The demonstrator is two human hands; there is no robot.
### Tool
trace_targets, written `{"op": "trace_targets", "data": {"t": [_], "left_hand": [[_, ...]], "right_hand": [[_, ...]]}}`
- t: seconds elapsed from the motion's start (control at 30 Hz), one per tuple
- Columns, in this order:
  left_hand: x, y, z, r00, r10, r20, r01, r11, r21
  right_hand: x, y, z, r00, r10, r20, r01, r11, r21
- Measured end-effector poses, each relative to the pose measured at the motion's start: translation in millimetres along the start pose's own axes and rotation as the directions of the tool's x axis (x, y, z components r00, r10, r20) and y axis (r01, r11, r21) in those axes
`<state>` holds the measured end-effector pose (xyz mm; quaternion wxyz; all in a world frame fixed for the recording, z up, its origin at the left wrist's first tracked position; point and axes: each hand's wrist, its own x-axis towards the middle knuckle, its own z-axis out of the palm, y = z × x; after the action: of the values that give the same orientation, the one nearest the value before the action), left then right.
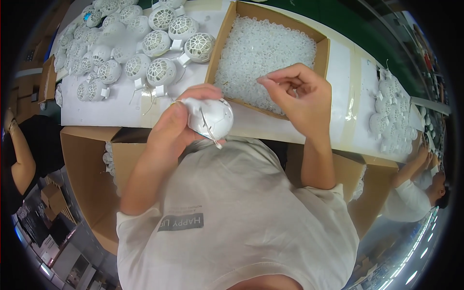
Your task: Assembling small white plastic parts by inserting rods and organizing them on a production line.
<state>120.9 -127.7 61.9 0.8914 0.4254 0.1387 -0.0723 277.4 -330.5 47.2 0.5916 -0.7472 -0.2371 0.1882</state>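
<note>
My left hand (170, 121) is wrapped round a white round plastic housing (220, 116), held up over the near edge of the table. A thin wire (208, 126) with a small pale end runs across the housing's smooth face. Above the near right part of a cardboard box of small clear plastic rings (261, 53) is my right hand (304, 96), its thumb and forefinger pinched together. Whatever lies between those fingertips is too small to make out. Several similar white housings with web-like grilles (161, 71) lie on the table beyond my left hand.
More white housings (389, 113) are heaped at the table's right end. Open cardboard boxes (89, 179) stand below the near edge on both sides. One person's arm (21, 154) shows at far left; another person in a white shirt (408, 198) is at far right.
</note>
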Motion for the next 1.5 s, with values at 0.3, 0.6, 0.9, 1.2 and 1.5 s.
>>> {"op": "trace_targets", "data": {"t": [0.3, 0.6, 0.9, 1.2, 1.5], "left_hand": [[29.3, -26.6, 4.1, 0.776, 0.629, -0.049, -0.524, 0.685, 0.505], [28.3, -31.9, 8.3, 0.585, 0.811, -0.035, -0.601, 0.462, 0.652], [12.7, -20.5, 14.2, 0.647, 0.669, 0.365, -0.506, 0.020, 0.862], [6.3, -27.8, 21.2, 0.674, 0.668, 0.315, -0.575, 0.208, 0.791], [-3.1, -25.5, 45.5, 0.912, 0.411, 0.001, -0.310, 0.685, 0.659]], "right_hand": [[-40.6, -10.3, 26.4, 0.965, -0.222, 0.138, 0.165, 0.927, 0.337], [-57.2, -15.3, 48.2, 0.987, -0.031, 0.155, -0.110, 0.576, 0.810], [-34.9, -17.2, 37.1, 0.859, -0.512, -0.014, 0.512, 0.859, 0.008], [-38.6, -12.4, 36.6, 0.896, -0.441, 0.051, 0.422, 0.881, 0.212], [-16.5, -19.1, 20.0, 0.547, -0.829, 0.115, 0.827, 0.513, -0.232]]}}
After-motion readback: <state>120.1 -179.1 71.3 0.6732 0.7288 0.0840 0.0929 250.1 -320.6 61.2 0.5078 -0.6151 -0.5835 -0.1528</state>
